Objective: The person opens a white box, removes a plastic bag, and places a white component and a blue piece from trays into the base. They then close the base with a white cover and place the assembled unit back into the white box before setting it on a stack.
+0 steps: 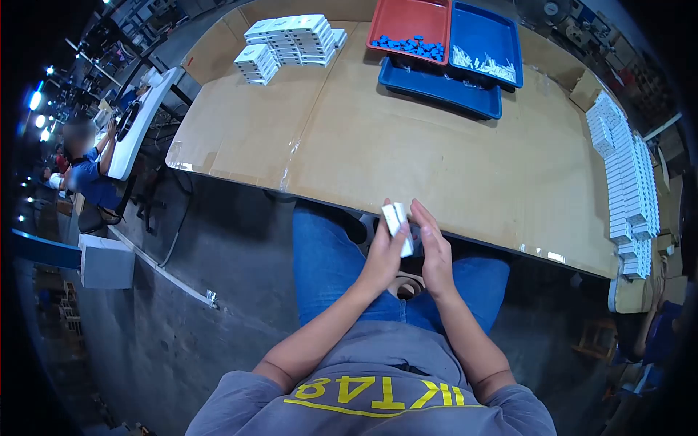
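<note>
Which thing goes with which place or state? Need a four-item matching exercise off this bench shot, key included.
Things:
1. Red tray
2. Blue tray beside the red one
3. Long white stack
4. White piece

Places or states:
A. Along the right edge of the table
B. Holds thin white parts
C. Gripped in the left hand, in front of the table
D. Holds small blue parts

Pairs: 1-D, 2-B, 3-A, 4-C
</note>
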`<move>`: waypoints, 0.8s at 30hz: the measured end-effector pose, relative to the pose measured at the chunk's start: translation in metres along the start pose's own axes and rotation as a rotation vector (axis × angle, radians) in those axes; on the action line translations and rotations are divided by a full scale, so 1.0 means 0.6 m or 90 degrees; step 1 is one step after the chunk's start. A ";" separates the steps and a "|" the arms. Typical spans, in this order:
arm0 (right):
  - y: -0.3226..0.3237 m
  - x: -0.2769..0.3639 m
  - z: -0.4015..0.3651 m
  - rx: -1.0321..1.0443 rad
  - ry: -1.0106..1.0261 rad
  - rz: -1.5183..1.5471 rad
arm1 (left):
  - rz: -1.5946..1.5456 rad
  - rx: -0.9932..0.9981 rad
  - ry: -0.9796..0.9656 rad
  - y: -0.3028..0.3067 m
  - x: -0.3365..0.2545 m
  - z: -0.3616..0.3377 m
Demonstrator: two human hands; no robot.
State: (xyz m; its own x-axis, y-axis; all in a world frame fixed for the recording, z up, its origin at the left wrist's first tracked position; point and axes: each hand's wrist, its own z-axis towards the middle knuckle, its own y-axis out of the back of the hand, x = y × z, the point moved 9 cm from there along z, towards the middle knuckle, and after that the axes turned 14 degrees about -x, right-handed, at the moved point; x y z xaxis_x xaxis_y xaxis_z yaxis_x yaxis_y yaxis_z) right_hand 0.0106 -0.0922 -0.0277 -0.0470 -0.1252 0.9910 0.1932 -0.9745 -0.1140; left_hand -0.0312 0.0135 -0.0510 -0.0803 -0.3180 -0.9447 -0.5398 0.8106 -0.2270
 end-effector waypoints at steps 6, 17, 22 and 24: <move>-0.017 0.016 -0.019 0.133 0.133 -0.194 | -0.067 -0.038 0.124 0.037 0.045 0.022; -0.006 0.002 -0.031 0.077 0.328 -0.332 | 0.044 -0.067 0.071 0.025 0.055 0.020; -0.007 -0.003 -0.036 0.073 0.383 -0.364 | 0.034 -0.085 0.083 0.022 0.057 0.017; -0.005 -0.002 -0.037 0.062 0.383 -0.365 | 0.032 -0.092 0.088 0.025 0.064 0.019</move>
State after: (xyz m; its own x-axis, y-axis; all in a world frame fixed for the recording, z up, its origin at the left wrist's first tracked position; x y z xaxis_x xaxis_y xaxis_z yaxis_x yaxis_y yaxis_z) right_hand -0.0119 -0.0932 -0.0298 -0.6734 0.2810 0.6838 0.0616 -0.9004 0.4307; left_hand -0.0327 0.0189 -0.0930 -0.2190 -0.3521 -0.9100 -0.6462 0.7511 -0.1352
